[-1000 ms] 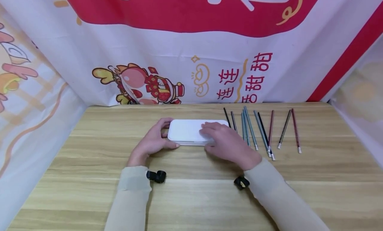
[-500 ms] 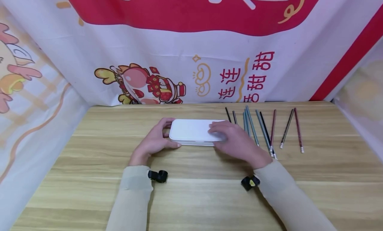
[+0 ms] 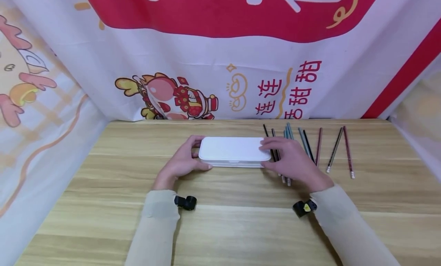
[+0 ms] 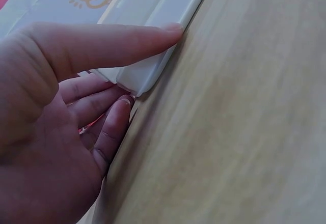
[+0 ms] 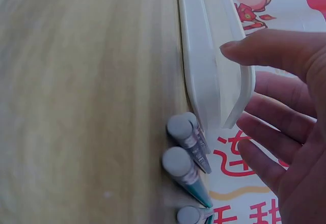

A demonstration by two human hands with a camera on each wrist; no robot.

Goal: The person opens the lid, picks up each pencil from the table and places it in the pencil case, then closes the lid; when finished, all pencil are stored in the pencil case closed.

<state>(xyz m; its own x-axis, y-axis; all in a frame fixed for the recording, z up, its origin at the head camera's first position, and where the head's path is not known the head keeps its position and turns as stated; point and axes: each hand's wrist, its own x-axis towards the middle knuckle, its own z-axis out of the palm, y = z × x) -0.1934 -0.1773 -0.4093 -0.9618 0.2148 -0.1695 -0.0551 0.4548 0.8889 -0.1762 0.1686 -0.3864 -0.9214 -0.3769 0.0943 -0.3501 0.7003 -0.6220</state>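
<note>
A white oblong case with a lid, like a pencil case (image 3: 231,149), lies lengthwise on the table. My left hand (image 3: 182,159) grips its left end, thumb along the front side; in the left wrist view the fingers (image 4: 112,132) curl at the end face. At the right end my right hand (image 3: 293,159) holds the corner, thumb at the front and fingers over the top and far side. The right wrist view has that thumb (image 5: 244,52) across the lid seam. Beside this end lie pencils (image 5: 186,168) with white erasers, partly hidden by the right hand.
More pencils spread to the right, among them a dark one (image 3: 335,149) and a dark red one (image 3: 348,153). Behind the wooden table (image 3: 241,231) hangs a printed white and red cloth (image 3: 206,51), with another on the left side.
My right hand has slid rightward along the lid to the case's right end, over the pencils. Several pencil ends now show near the case's front right corner. My left hand keeps its grip.
</note>
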